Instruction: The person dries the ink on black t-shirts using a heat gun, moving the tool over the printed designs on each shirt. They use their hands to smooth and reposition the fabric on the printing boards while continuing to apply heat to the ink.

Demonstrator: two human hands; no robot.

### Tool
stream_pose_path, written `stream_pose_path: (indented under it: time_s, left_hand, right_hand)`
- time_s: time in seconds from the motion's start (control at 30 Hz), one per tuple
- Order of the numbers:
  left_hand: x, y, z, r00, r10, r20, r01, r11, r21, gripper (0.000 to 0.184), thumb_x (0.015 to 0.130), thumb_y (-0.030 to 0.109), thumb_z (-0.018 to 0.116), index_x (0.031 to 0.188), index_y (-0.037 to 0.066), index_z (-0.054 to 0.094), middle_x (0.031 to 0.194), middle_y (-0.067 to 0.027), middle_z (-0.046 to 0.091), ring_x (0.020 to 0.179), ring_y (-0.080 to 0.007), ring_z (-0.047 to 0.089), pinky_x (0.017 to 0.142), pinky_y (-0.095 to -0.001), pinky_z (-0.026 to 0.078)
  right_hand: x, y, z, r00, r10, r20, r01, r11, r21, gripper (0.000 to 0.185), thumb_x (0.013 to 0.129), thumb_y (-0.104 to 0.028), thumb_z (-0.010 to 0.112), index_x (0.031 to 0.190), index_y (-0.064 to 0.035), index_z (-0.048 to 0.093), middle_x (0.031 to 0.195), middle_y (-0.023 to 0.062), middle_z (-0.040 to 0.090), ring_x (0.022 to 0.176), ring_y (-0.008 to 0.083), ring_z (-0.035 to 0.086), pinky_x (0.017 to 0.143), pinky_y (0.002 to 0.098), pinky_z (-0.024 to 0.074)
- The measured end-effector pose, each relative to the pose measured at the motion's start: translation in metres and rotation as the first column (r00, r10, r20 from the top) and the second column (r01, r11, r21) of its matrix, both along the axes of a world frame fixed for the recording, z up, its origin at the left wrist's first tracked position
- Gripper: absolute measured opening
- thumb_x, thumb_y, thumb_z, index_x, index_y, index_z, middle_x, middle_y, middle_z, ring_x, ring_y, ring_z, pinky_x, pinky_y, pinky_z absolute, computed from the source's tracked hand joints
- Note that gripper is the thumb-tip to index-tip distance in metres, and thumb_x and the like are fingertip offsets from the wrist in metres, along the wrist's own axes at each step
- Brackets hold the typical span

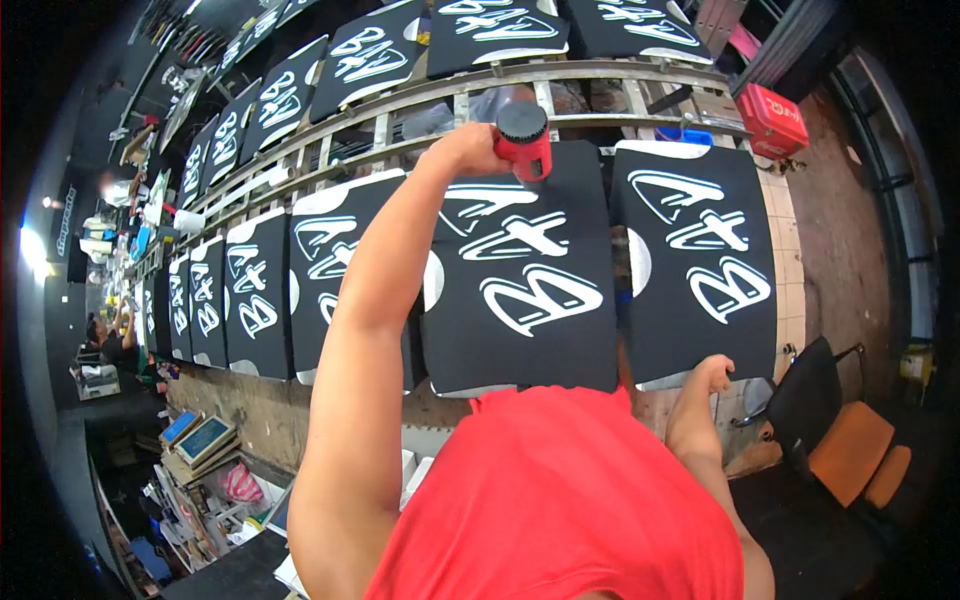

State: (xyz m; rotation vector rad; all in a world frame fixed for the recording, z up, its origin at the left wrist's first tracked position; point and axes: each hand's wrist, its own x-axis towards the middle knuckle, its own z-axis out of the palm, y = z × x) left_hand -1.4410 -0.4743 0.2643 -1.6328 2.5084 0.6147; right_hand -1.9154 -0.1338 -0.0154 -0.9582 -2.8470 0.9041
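My left hand point(468, 150) is wrapped round a red heat gun point(526, 158) with a round black cap. Its nozzle points down at the upper part of a black fabric panel point(520, 355) printed with large white letters. To the right lies another black panel point(660, 340) with the same white lettering. My right hand point(712, 374) is at that panel's near edge, fingers curled; whether they pinch anything is hidden.
More printed black panels point(255, 300) run in a row to the left. A slatted rail point(380, 130) separates them from a far row point(365, 60). A red cooler box point(772, 120) stands at right, a chair point(805, 385) below it. A person point(118, 338) is far left.
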Motion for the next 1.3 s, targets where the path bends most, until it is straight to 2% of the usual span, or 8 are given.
stream_pose_path:
  time_s: [0.37, 0.5, 0.77, 0.9, 0.97, 1.07, 1.2, 1.3]
  left_hand:
    - [0.018, -0.010, 0.006, 0.994, 0.050, 0.096, -0.047, 0.998, -0.037, 0.048, 0.071, 0.041, 0.080, 0.105, 0.009, 0.076, 0.101, -0.0186, 0.074, 0.097, -0.0355, 0.070, 0.088, -0.0432, 0.054]
    - [0.048, -0.011, 0.008, 0.990, 0.119, 0.070, -0.125, 0.989, 0.082, 0.047, 0.070, 0.039, 0.082, 0.108, 0.012, 0.075, 0.100, -0.0161, 0.075, 0.096, -0.0337, 0.071, 0.086, -0.0429, 0.055]
    - [0.107, -0.005, 0.007, 0.983, 0.166, 0.085, -0.156, 0.981, -0.115, 0.048, 0.070, 0.038, 0.078, 0.103, 0.003, 0.074, 0.091, -0.0202, 0.074, 0.087, -0.0350, 0.072, 0.081, -0.0425, 0.056]
    - [0.134, -0.002, 0.014, 0.944, 0.312, 0.104, -0.323, 0.938, 0.126, 0.049, 0.070, 0.040, 0.079, 0.101, 0.003, 0.073, 0.086, -0.0199, 0.073, 0.083, -0.0339, 0.072, 0.077, -0.0413, 0.057]
    - [0.150, -0.001, 0.001, 0.957, 0.268, 0.114, -0.251, 0.957, -0.148, 0.050, 0.067, 0.045, 0.081, 0.098, 0.006, 0.075, 0.079, -0.0134, 0.073, 0.070, -0.0239, 0.072, 0.069, -0.0378, 0.059]
    - [0.156, 0.008, 0.024, 0.911, 0.377, 0.170, -0.394, 0.915, 0.082, 0.050, 0.068, 0.044, 0.080, 0.100, 0.006, 0.076, 0.085, -0.0164, 0.074, 0.078, -0.0283, 0.073, 0.075, -0.0397, 0.058]
    - [0.178, 0.011, 0.005, 0.918, 0.374, 0.131, -0.367, 0.927, -0.074, 0.049, 0.069, 0.042, 0.079, 0.102, 0.006, 0.075, 0.091, -0.0191, 0.075, 0.084, -0.0327, 0.073, 0.079, -0.0413, 0.057]
    - [0.183, 0.019, 0.005, 0.925, 0.365, 0.102, -0.375, 0.922, 0.099, 0.047, 0.070, 0.039, 0.079, 0.103, 0.006, 0.075, 0.094, -0.0202, 0.074, 0.084, -0.0353, 0.072, 0.080, -0.0420, 0.057]
  right_hand:
    - [-0.008, 0.001, -0.019, 0.999, -0.032, -0.014, 0.032, 0.999, -0.004, 0.063, 0.092, -0.047, 0.044, 0.115, 0.0109, 0.054, 0.108, 0.0370, 0.065, 0.104, 0.0506, 0.065, 0.092, 0.0582, 0.0496]
    - [-0.002, -0.003, -0.003, 0.998, -0.056, 0.018, 0.056, 0.998, -0.005, 0.064, 0.092, -0.047, 0.044, 0.118, 0.0098, 0.054, 0.109, 0.0359, 0.065, 0.108, 0.0499, 0.063, 0.096, 0.0574, 0.0475]
    - [-0.002, -0.005, -0.001, 0.999, -0.049, 0.013, 0.049, 0.999, -0.001, 0.064, 0.091, -0.048, 0.042, 0.119, 0.0084, 0.054, 0.109, 0.0350, 0.066, 0.107, 0.0495, 0.064, 0.096, 0.0593, 0.0467]
    - [0.001, -0.007, 0.004, 0.999, -0.048, 0.010, 0.048, 0.999, 0.004, 0.065, 0.092, -0.048, 0.040, 0.120, 0.0088, 0.053, 0.113, 0.0343, 0.065, 0.107, 0.0495, 0.064, 0.097, 0.0589, 0.0457]
    - [0.005, -0.006, 0.012, 0.999, -0.035, 0.036, 0.036, 0.999, -0.030, 0.065, 0.093, -0.048, 0.039, 0.121, 0.0088, 0.052, 0.114, 0.0339, 0.065, 0.107, 0.0493, 0.064, 0.098, 0.0583, 0.0451]
    - [0.012, -0.007, 0.022, 0.998, -0.011, 0.056, 0.015, 0.997, -0.074, 0.065, 0.093, -0.048, 0.038, 0.122, 0.0088, 0.052, 0.116, 0.0332, 0.065, 0.109, 0.0490, 0.063, 0.100, 0.0573, 0.0438]
    - [0.012, -0.007, 0.021, 0.999, -0.013, 0.050, 0.017, 0.997, -0.071, 0.066, 0.093, -0.048, 0.038, 0.123, 0.0092, 0.051, 0.117, 0.0330, 0.065, 0.111, 0.0484, 0.062, 0.102, 0.0577, 0.0415]
    - [0.011, -0.007, 0.022, 0.999, -0.019, 0.038, 0.022, 0.997, -0.076, 0.066, 0.093, -0.048, 0.039, 0.124, 0.0093, 0.050, 0.117, 0.0332, 0.064, 0.113, 0.0486, 0.061, 0.102, 0.0586, 0.0413]
